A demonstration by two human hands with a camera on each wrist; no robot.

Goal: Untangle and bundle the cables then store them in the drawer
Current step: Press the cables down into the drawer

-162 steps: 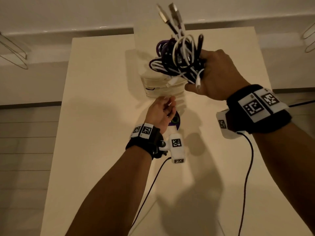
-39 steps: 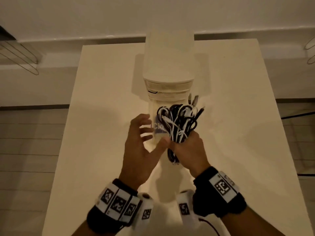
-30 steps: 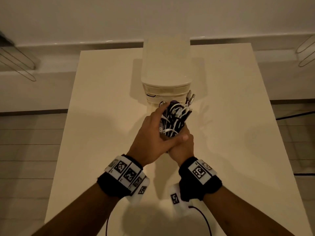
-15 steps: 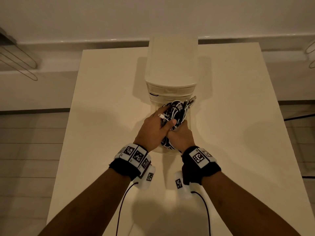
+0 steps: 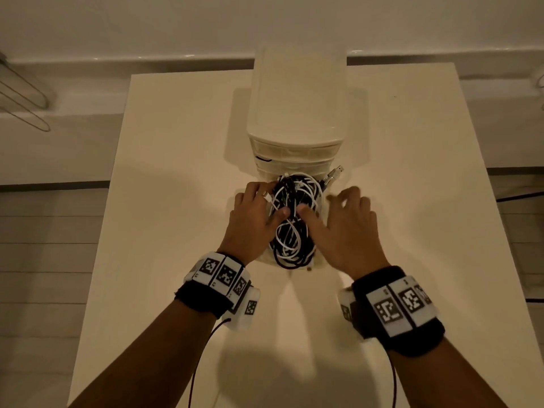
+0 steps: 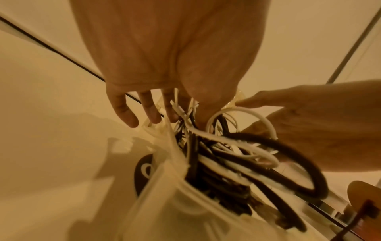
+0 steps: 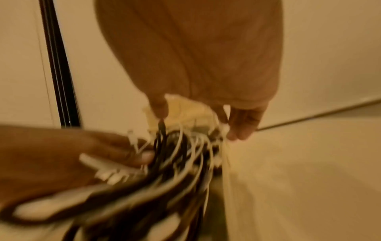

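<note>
A bundle of black and white cables (image 5: 290, 222) lies in the pulled-out bottom drawer (image 5: 266, 258) of a small white drawer unit (image 5: 297, 113). My left hand (image 5: 260, 212) lies over the drawer's left side with straight fingers and its thumb pressing on the cables. My right hand (image 5: 332, 210) is at the drawer's right side, fingers spread, thumb touching the bundle. Metal USB plugs (image 5: 334, 175) stick out at the far right corner. The left wrist view shows the cable bundle (image 6: 237, 154) heaped above the drawer wall (image 6: 160, 187). The right wrist view is blurred, with the cables (image 7: 164, 171) in front.
The drawer unit stands mid-table on a white table (image 5: 176, 201), its two upper drawers closed. Wrist-camera cords trail back along both forearms. Floor and a wire rack (image 5: 23, 98) lie beyond the table's left edge.
Both hands brought the gripped bundle down into the open drawer. They have since let go and spread apart to its sides, thumbs resting on the cables.
</note>
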